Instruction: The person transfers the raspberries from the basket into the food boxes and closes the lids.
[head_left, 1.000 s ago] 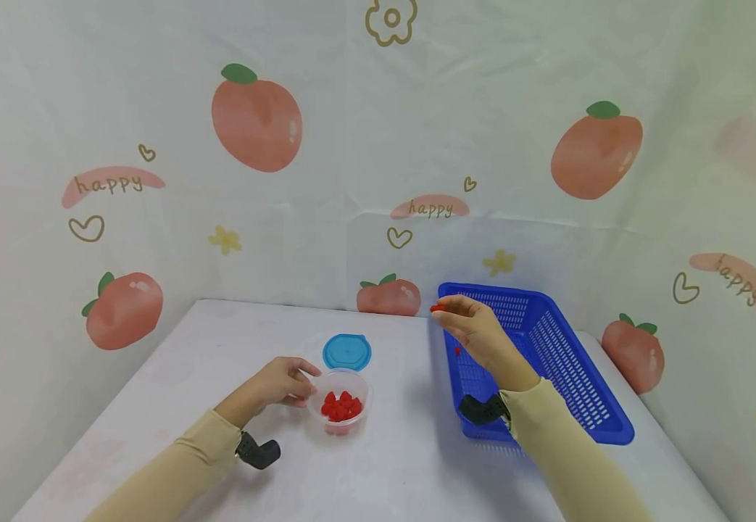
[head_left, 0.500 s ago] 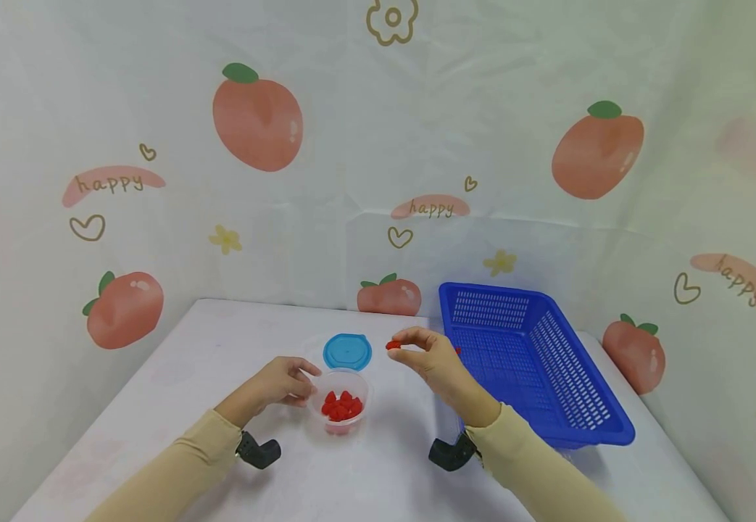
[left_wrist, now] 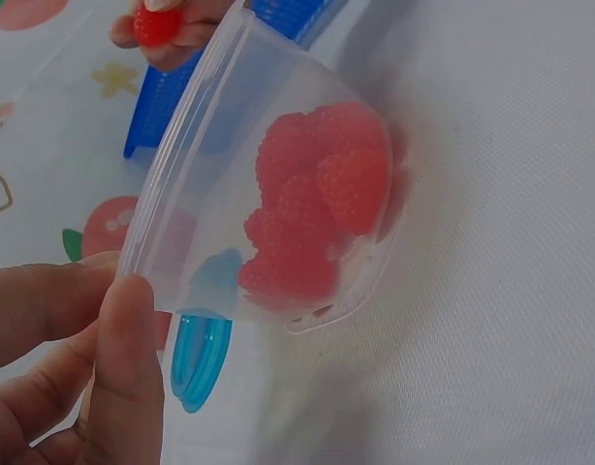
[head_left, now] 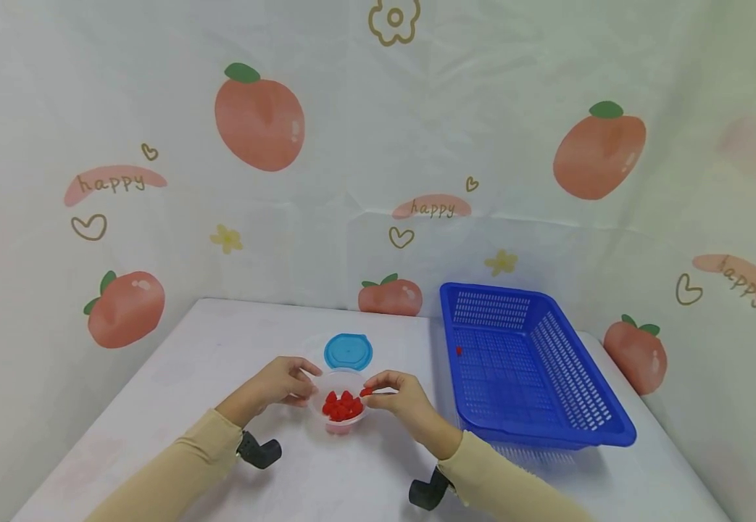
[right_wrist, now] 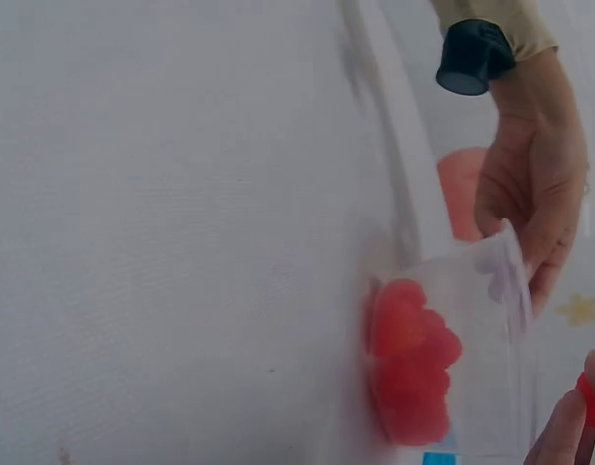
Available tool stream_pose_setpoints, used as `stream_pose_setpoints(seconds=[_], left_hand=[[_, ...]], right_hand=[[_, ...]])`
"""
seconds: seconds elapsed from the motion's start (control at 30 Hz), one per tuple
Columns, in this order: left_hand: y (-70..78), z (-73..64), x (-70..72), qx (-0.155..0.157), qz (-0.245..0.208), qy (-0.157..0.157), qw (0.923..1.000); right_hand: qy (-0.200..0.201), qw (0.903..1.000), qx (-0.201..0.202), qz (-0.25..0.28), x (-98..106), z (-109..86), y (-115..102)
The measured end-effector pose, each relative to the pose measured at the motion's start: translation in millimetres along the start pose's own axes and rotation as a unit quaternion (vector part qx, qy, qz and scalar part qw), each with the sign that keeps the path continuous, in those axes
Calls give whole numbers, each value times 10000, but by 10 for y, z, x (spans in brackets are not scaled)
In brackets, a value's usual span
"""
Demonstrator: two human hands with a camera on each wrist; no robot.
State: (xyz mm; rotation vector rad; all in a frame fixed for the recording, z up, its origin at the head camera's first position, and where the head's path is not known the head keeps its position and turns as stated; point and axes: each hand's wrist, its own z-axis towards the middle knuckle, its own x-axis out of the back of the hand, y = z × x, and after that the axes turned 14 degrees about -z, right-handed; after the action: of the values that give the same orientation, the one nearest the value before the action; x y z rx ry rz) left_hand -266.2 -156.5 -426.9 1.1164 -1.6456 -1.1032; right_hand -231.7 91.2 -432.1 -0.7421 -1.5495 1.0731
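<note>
A clear round plastic tub (head_left: 335, 378) stands on the table, and several red raspberries (left_wrist: 307, 203) lie in its bottom. My left hand (head_left: 276, 380) holds the tub's left rim between thumb and fingers. On the opposite side, my right hand (head_left: 410, 409) pinches one raspberry (head_left: 366, 391) between thumb and fingertips, right at the tub's right rim. In the left wrist view that raspberry shows above the rim, partly covered by the fingers. Just behind the tub, a round blue lid (head_left: 348, 351) lies flat.
To the right stands a large blue plastic basket (head_left: 547, 433) with slotted walls. One small red piece (head_left: 459, 351) shows at its left inner side. A white cloth printed with fruit (head_left: 391, 297) hangs behind the table.
My right hand has carried the raspberry from over the basket's far left corner, leftward and nearer, to the tub's rim. The left hand and the tub have stayed in place.
</note>
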Motion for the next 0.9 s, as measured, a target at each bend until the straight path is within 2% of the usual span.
stream_pose_setpoints(seconds=[0.2, 0.43, 0.73, 0.9], left_hand=[[4, 3, 4, -3, 0, -10, 10000], [-1, 1, 9, 5, 22, -16, 10000], [5, -9, 1, 38, 43, 16, 10000], [9, -11, -6, 51, 43, 14, 10000]], right_hand=[[-47, 10000, 21, 26, -19, -3, 4], [-53, 9997, 130, -216, -31, -17, 6], [-11, 9993, -133, -337, -51, 0, 12], [-32, 9993, -100, -362, -44, -7, -3]])
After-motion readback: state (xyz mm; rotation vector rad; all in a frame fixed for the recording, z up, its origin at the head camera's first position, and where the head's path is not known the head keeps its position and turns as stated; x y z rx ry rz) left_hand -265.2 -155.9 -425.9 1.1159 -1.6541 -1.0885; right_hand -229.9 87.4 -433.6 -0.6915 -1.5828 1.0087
